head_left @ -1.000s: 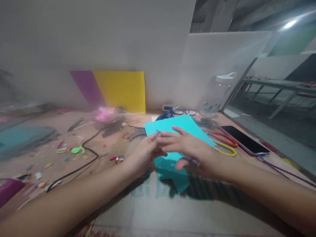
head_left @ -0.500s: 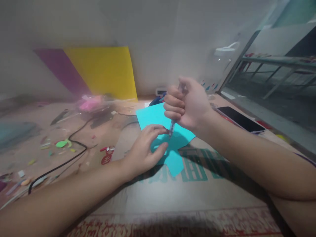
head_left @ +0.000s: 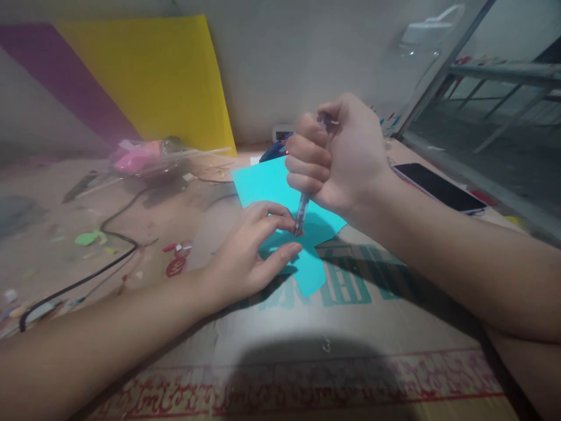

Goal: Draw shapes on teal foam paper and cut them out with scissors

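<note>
A turquoise sheet [head_left: 267, 178] with cut edges lies on a printed cardboard piece [head_left: 272, 345]. My right hand [head_left: 337, 152] is wrapped in a fist round a clear pen [head_left: 302, 211], held upright with its tip down at the sheet. The pen's top pokes out by the thumb. My left hand [head_left: 258, 248] rests on the sheet, thumb and forefinger apart on either side of the pen's tip. Whether the tip pierces the sheet I cannot tell.
Yellow [head_left: 153, 82] and purple [head_left: 61, 82] sheets lean on the wall. A phone [head_left: 438, 187] lies at the right. Behind the turquoise sheet is a dark blue tool [head_left: 274, 151]. A black cable [head_left: 83, 278], a pink item in plastic [head_left: 138, 156] and scraps occupy the left.
The camera view has tilted downward, so most things sit higher in the picture. The pen's tip has come down close to the sheet between my left thumb and forefinger.
</note>
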`<state>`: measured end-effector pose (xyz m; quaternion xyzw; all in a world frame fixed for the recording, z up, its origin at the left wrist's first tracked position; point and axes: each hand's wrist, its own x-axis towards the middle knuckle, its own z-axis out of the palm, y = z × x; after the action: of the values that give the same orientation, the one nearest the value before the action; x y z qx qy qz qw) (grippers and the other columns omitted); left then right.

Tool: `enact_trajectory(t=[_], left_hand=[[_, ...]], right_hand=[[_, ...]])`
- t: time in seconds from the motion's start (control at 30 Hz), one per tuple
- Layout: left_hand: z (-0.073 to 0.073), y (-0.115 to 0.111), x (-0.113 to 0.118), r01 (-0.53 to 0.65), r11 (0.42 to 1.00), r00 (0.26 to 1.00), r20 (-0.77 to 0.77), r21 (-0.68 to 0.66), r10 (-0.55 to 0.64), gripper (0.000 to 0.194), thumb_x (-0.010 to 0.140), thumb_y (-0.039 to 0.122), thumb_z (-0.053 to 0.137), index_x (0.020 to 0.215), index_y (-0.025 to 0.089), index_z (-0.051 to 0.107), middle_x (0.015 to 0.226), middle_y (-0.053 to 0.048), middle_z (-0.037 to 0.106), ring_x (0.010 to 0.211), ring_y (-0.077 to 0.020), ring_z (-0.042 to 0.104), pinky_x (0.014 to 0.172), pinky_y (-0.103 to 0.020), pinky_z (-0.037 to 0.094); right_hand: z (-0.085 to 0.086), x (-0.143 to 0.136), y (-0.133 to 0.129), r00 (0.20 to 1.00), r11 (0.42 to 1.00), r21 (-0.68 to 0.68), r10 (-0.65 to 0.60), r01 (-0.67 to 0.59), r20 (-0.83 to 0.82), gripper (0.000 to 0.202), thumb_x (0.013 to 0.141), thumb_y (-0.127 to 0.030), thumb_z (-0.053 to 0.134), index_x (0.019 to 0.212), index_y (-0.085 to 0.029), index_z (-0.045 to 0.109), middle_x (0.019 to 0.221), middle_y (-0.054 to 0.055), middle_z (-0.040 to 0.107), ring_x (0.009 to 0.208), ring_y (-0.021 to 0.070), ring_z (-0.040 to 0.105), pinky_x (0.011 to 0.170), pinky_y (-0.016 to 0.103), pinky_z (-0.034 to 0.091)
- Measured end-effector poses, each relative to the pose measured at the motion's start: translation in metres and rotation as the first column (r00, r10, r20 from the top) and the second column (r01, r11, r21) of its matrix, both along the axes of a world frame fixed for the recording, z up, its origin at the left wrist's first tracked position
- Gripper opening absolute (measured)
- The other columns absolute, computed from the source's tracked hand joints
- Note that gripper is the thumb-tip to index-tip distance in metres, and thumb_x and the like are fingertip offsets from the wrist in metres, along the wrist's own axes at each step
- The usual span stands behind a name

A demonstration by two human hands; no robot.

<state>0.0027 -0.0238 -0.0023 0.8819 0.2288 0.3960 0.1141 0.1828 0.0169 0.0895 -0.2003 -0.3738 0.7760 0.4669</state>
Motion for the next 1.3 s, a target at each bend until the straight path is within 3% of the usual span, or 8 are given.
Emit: enact_trajectory(t=[0.37, 0.53, 0.8, 1.3], left_hand=[[0.001, 0.000, 0.000, -0.006, 1.000, 1.000, 0.004, 0.003, 0.006, 0.008, 0.096, 0.021, 0.065, 0.103, 0.018, 0.062, 0.107, -0.004, 0.060, 0.104, -0.0169, 0.059, 0.096, -0.030, 0.047], [0.001, -0.001, 0.000, -0.004, 1.000, 1.000, 0.005, -0.006, 0.004, 0.009, 0.096, 0.021, 0.066, 0.103, 0.018, 0.061, 0.108, -0.004, 0.059, 0.105, -0.0165, 0.058, 0.096, -0.029, 0.047], [-0.002, 0.000, -0.001, -0.011, 1.000, 1.000, 0.000, -0.026, 0.011, 0.010, 0.096, 0.022, 0.066, 0.104, 0.020, 0.061, 0.109, -0.005, 0.060, 0.106, -0.0182, 0.060, 0.095, -0.033, 0.049], [-0.003, 0.001, 0.000, -0.011, 1.000, 1.000, -0.004, -0.024, 0.011, 0.008, 0.096, 0.020, 0.066, 0.103, 0.019, 0.062, 0.109, -0.004, 0.062, 0.106, -0.0170, 0.060, 0.095, -0.032, 0.048]], right_hand=[[-0.003, 0.000, 0.003, 0.997, 0.998, 0.028, 0.066, -0.065, -0.034, 0.043, 0.078, -0.032, 0.047, 0.073, -0.025, 0.005, 0.045, -0.009, 0.012, 0.039, 0.0098, 0.010, 0.032, 0.021, 0.017], [-0.001, 0.000, 0.000, 0.995, 0.995, 0.037, 0.099, -0.098, -0.023, 0.041, 0.084, -0.035, 0.046, 0.072, -0.026, 0.007, 0.045, -0.009, 0.013, 0.039, 0.0104, 0.012, 0.032, 0.021, 0.021], [0.004, -0.009, -0.010, 0.997, 0.997, -0.031, -0.073, 0.073, 0.004, 0.041, 0.088, -0.037, 0.041, 0.070, -0.025, 0.007, 0.045, -0.009, 0.009, 0.041, 0.0090, 0.003, 0.032, 0.021, 0.011], [-0.003, -0.003, -0.002, 1.000, 1.000, 0.025, -0.006, 0.006, 0.000, 0.047, 0.095, -0.045, 0.043, 0.062, -0.025, 0.016, 0.043, -0.009, 0.016, 0.038, 0.0090, 0.010, 0.034, 0.022, 0.015]])
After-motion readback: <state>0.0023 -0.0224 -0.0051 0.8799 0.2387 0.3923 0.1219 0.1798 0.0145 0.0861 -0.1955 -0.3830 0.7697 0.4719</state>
